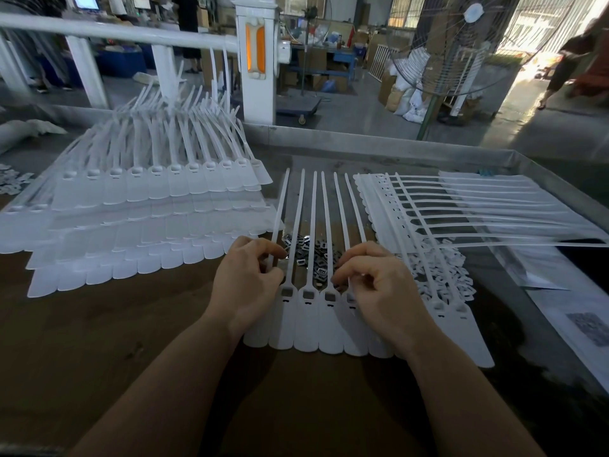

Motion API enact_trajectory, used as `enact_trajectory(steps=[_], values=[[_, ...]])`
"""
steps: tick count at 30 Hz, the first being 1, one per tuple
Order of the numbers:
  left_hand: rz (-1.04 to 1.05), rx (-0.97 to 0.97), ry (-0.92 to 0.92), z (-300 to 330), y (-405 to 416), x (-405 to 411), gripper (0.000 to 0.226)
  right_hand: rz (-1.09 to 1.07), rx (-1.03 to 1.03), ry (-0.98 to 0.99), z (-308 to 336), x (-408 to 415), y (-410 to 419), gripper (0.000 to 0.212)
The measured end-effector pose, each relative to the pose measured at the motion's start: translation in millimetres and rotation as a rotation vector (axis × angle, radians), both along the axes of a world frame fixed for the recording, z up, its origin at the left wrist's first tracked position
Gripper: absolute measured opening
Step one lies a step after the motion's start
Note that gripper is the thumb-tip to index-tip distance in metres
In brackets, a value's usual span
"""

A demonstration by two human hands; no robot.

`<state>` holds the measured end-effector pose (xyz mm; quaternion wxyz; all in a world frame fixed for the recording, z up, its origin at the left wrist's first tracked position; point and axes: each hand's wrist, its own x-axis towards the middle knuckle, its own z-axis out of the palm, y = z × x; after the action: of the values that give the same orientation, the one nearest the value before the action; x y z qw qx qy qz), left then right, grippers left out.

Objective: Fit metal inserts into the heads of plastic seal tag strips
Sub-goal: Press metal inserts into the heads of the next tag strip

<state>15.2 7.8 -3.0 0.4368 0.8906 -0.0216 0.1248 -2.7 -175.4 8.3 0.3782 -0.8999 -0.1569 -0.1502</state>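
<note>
The left hand's fingers (270,255) are curled and pinch the thin stem of one white strip near its head. The right hand's fingers (349,273) are curled down over the next strips; whether they grip an insert or a stem cannot be told. The left hand (245,288) and the right hand (382,288) rest side by side on a joined row of seal tag strips (309,311): smooth, matte white plastic with flat rounded tag ends toward the person and long narrow tails running away. Three heads between the hands show small square pockets with dark grey fill.

Just beyond the fingers, under the tails, lies a loose pile of metal inserts (313,253), small, shiny, rectangular frames with open middles. To the right of it is a heap of small white plastic pieces (445,272), partly covered by a second, slanted strip row (451,311). Farther right, a sheet of strips (461,206) lies crosswise with its tails pointing right.

On the left, a large layered stack of strip sheets (131,219) fans out, translucent and glossy, tails curving upward. All rest on a dark brown table (148,341) with a grey metal rim (362,140) at the back. Behind stand a white railing (131,33) and a wire-caged fan (461,44).
</note>
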Motion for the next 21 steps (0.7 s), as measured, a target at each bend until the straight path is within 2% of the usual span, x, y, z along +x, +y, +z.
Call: enact_trajectory(steps=[4, 11, 21], values=[[0.014, -0.018, -0.003, 0.4, -0.3, -0.2, 0.023, -0.151, -0.034, -0.072, -3.6, 3.5, -3.4, 0.019], [0.026, -0.032, -0.021, 0.9, -0.4, -0.8, 0.024, -0.189, -0.149, -0.077, -10.5, 7.0, -2.1, 0.004], [0.017, -0.004, -0.016, 0.0, 0.1, -0.1, 0.024, -0.271, -0.314, -0.061, -13.7, 11.9, 4.9, 0.022]])
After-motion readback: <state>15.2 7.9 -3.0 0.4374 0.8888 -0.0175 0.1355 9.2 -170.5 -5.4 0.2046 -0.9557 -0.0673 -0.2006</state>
